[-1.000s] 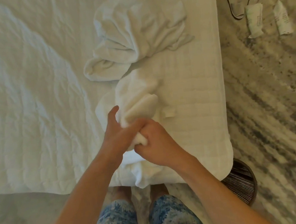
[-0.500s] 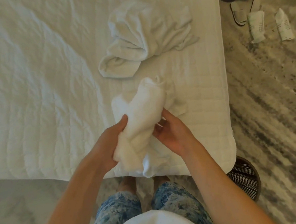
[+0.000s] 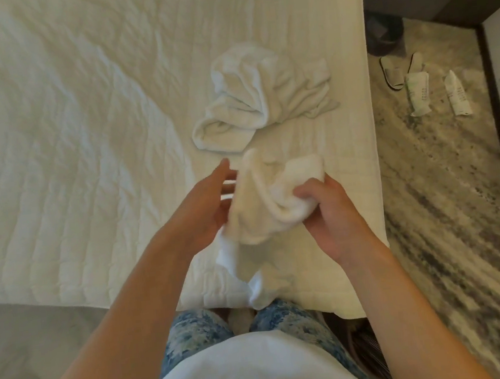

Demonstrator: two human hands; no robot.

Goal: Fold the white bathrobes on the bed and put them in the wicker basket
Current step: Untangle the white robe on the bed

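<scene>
Right hand (image 3: 333, 212) clutches bunched bathrobe (image 3: 262, 206) above the bed (image 3: 70, 145); left hand (image 3: 204, 206) relaxed, fingers straight, alongside it.

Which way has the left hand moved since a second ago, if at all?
Yes: the left hand has opened its grip on the held bathrobe and shifted up the bed, closer to the crumpled bathrobe.

Right hand (image 3: 333, 212) grips a bunched bathrobe (image 3: 259, 206) above the bed (image 3: 70, 145), left hand (image 3: 201, 209) beside it.
</scene>
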